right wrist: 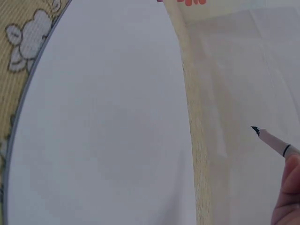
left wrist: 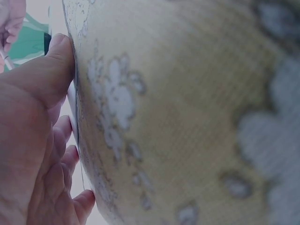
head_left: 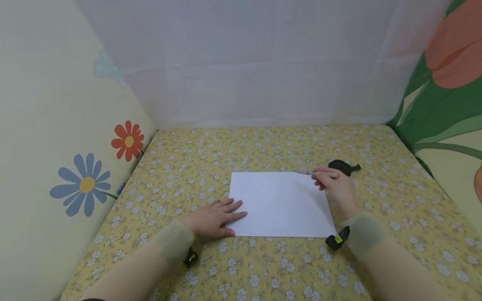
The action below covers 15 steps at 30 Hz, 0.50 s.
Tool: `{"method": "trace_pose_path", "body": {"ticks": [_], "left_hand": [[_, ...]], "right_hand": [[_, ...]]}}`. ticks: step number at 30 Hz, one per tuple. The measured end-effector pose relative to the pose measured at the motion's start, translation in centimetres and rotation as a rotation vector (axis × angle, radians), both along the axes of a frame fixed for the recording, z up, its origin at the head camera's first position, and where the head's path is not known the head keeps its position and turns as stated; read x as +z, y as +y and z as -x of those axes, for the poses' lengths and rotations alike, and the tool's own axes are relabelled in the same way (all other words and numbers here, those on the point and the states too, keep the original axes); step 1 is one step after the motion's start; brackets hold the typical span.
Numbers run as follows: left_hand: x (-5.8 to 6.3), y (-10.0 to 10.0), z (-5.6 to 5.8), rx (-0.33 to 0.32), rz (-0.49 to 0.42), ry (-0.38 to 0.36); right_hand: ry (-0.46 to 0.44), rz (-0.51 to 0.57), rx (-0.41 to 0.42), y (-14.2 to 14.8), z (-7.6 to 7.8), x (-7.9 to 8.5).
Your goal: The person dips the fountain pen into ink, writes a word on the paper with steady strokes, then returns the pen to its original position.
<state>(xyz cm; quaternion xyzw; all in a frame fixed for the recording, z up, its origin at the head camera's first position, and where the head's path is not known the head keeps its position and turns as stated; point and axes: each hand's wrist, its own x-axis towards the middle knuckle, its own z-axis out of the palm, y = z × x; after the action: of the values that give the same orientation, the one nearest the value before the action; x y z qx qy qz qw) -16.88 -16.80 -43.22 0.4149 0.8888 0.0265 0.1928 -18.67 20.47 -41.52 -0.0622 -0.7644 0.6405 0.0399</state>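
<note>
A blank white sheet of paper (head_left: 278, 205) lies flat on the table. My left hand (head_left: 212, 219) rests on its left edge, fingers spread, with several fingertips on the paper. In the left wrist view, the thumb (left wrist: 60, 49) and fingertips lie along the sheet's edge. Over the sheet's far right corner, my right hand (head_left: 339, 192) holds a slim, light-coloured pen (right wrist: 274, 141) between thumb and fingers. The pen's dark, pointed tip is uncovered and points left, raised above the paper in the right wrist view. No marks show on the sheet.
Just beyond my right hand lies a black rounded object (head_left: 340, 167) with a short tab. A yellow floral cloth (head_left: 211, 150) covers the table. A white sheet (head_left: 263, 83) hangs behind it, and flower-printed panels (head_left: 37, 125) stand at both sides.
</note>
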Motion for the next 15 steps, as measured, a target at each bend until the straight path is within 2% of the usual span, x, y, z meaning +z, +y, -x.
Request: {"method": "trace_pose_path", "body": {"ticks": [8, 15], "left_hand": [[0.0, 0.0, 0.0, 0.005, 0.015, 0.0], [0.0, 0.0, 0.0, 0.007, -0.003, -0.001]], "right_hand": [[0.003, 0.096, 0.017, -1.2, -0.1, -0.4], [0.017, 0.106, 0.08, -1.9, -0.1, -0.5]]}}
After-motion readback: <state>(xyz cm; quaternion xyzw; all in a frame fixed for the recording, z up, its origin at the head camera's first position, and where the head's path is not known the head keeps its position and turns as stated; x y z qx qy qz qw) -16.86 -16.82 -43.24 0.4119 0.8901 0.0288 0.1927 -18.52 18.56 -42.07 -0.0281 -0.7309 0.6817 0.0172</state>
